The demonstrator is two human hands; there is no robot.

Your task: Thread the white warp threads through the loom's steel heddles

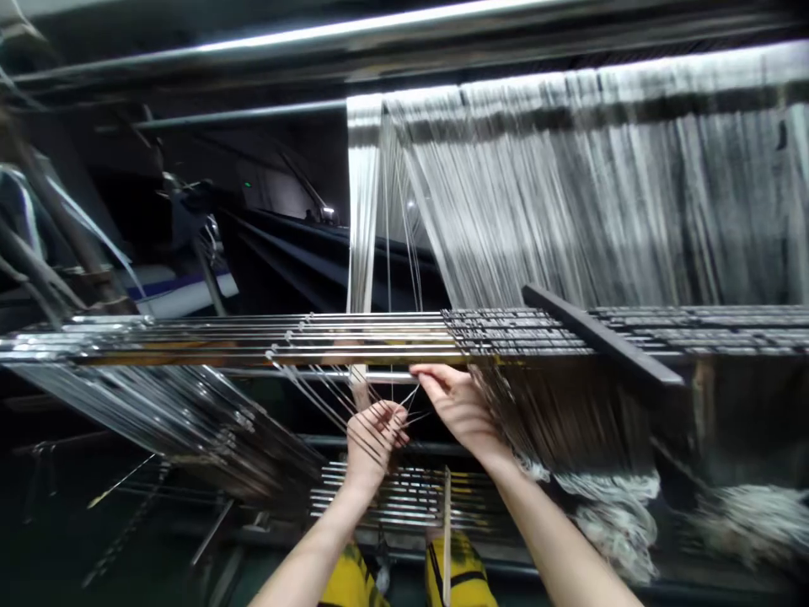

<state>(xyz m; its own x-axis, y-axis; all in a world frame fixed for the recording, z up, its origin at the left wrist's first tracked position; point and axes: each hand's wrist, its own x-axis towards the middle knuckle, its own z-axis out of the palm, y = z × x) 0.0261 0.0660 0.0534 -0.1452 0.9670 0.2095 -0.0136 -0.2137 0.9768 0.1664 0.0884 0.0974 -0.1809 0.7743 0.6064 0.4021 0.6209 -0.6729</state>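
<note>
Below the loom's heddle rods [372, 330], my left hand [370, 443] is closed, its fingertips pinched on fine warp threads. Several thin heddle wires [316, 405] slant down across the back of this hand. To its right and slightly higher, my right hand [461, 409] has thumb and forefinger pinched together on a warp thread [412, 394] that runs between the hands. Exactly where each thread enters the fingers is too small to make out. A narrow band of pale warp threads [362, 228] hangs behind the rods, just above my left hand.
A wide sheet of warp threads [569, 185] descends from the upper roller at right. A dark bar [600, 337] lies slanted across the rods. Bundled heddles [208, 413] hang at left, and bunched pale thread ends [616, 514] at lower right. Lower rods [379, 497] cross above my knees.
</note>
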